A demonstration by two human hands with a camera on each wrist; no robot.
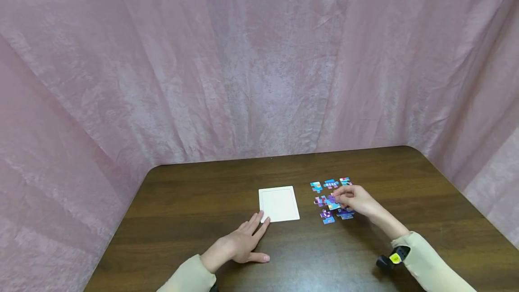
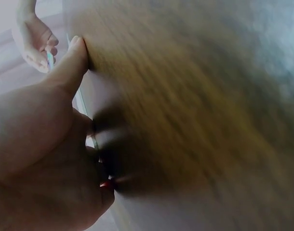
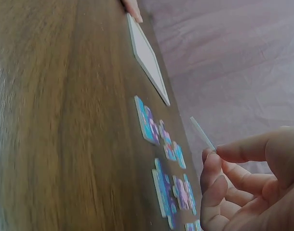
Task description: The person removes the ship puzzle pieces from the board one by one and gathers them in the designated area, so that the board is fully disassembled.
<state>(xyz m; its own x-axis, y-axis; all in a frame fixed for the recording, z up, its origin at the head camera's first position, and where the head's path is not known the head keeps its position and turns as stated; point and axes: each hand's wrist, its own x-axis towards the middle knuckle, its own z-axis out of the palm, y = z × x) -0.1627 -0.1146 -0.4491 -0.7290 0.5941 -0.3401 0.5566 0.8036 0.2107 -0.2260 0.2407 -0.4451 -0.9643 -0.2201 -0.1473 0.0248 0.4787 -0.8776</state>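
A puzzle piece (image 3: pixel 202 132) is pinched between the thumb and fingers of my right hand (image 1: pixel 357 199), lifted off the table and seen nearly edge-on in the right wrist view. Below and around that hand lie several colourful puzzle pieces in blue, purple and pink, among them one at the near left (image 1: pixel 327 217) and one at the far left (image 1: pixel 316 187). My left hand (image 1: pixel 242 243) rests on the table with fingers extended, its fingertips touching the near-left corner of a square white puzzle tray (image 1: pixel 279 204). The tray's bordered inner area is bare white.
The brown wooden table (image 1: pixel 194 206) has rounded far corners. Behind it hangs a pink curtain (image 1: pixel 259 66), which also runs along both sides. A black device with a yellow label (image 1: pixel 395 258) is strapped to the right wrist.
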